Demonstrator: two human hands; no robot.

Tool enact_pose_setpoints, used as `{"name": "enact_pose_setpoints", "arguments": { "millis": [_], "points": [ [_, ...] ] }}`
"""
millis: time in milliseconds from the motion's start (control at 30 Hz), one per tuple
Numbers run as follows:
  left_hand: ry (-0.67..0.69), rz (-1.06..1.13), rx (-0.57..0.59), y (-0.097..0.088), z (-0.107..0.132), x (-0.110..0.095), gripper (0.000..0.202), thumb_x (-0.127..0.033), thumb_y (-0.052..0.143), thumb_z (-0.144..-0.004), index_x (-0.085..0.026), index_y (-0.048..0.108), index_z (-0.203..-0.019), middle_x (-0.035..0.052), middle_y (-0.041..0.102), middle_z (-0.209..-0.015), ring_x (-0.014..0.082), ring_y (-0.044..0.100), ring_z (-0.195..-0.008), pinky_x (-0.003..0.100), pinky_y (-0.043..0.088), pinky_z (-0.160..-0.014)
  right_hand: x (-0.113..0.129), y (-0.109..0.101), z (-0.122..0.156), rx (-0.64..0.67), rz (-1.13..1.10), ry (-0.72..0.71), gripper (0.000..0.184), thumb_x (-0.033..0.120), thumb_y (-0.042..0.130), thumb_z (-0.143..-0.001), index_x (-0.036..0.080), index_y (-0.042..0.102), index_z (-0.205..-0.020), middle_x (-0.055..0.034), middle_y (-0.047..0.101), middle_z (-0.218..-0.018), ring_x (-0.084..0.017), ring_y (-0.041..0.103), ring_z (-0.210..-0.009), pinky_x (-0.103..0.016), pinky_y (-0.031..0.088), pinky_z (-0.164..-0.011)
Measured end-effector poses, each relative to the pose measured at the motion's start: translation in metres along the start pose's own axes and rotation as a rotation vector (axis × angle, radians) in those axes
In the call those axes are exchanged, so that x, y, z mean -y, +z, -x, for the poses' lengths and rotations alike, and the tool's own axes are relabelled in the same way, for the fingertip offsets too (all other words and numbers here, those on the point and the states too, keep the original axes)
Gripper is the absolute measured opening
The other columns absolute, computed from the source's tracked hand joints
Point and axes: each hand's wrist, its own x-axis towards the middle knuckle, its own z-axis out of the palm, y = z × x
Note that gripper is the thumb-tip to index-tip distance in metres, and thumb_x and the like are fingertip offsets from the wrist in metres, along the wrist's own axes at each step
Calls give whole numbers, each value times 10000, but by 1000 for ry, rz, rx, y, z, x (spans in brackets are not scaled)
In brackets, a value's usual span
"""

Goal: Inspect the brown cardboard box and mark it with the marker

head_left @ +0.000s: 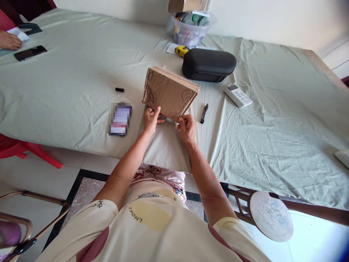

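Note:
A flat brown cardboard box (170, 94) with dark scribbled curls near its corners is tilted up above the table. My left hand (152, 118) grips its lower left edge, thumb on the drawn face and fingers underneath. At the lower right corner my right hand (187, 127) pinches the box with curled fingers. A black marker (204, 113) without its cap lies to the right of my right hand. Left of the box is a small black cap (119, 89). A phone (120, 119) with a blurred lit screen rests left of my left hand.
Behind the box stand a black case (209, 64), a yellow tape measure (181, 51) and a clear plastic tub (191, 31) of bottles. A white device (238, 96) lies to the right. Another person's hand (10, 40) rests near a dark phone (30, 53) at the far left.

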Motion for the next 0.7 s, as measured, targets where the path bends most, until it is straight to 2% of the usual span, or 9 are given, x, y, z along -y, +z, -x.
{"name": "enact_pose_setpoints", "arguments": {
  "millis": [67,167,267,400,467,533,600,700],
  "points": [
    [-11,-105,86,3,3,0,414,-556,786,-942,-189,611,-1022,92,770,-1013,206,804,-853,229,636,-580,0,1,0,13,-10,-2,359,589,559,-1008,275,463,-863,79,563,-559,-125,514,-501,-299,429,-605],
    [4,-253,167,6,8,-1,387,-542,785,-948,-190,622,-944,67,781,-925,188,806,-780,206,602,-549,0,3,1,35,-19,-14,394,632,552,-1002,276,459,-861,82,560,-550,-127,511,-494,-300,419,-592],
    [43,-348,202,7,12,-3,394,-538,763,-965,-187,616,-865,68,791,-879,196,812,-756,201,579,-519,0,6,3,65,-7,-10,423,668,560,-993,275,475,-863,82,567,-550,-128,516,-494,-303,412,-587],
    [42,-364,204,6,13,-1,455,-601,757,-951,-188,608,-834,76,801,-888,194,804,-701,202,561,-493,1,10,5,66,-9,21,435,685,581,-984,276,491,-862,79,570,-539,-131,514,-485,-302,400,-565],
    [35,-340,200,7,12,2,455,-619,790,-918,-190,640,-930,69,801,-886,200,807,-717,220,595,-531,2,11,6,61,-16,19,436,684,587,-982,278,490,-853,76,569,-534,-134,514,-485,-302,402,-558],
    [33,-267,185,8,12,4,518,-608,837,-880,-201,650,-1141,65,810,-931,217,818,-791,256,647,-598,4,11,7,65,-24,12,442,687,592,-981,279,487,-846,75,564,-531,-133,509,-484,-299,406,-555],
    [23,-143,186,9,13,4,672,-588,877,-845,-238,585,-1338,76,819,-1103,226,824,-920,290,689,-677,5,12,8,65,-36,2,462,708,591,-977,278,483,-844,76,558,-539,-128,501,-484,-295,406,-551],
    [-62,49,272,10,14,2,830,-625,908,-790,-300,504,-1439,89,755,-1378,227,810,-1046,333,718,-762,7,14,11,76,-71,-24,508,764,577,-967,277,482,-856,72,568,-577,-121,511,-497,-292,412,-551]
  ]
}}
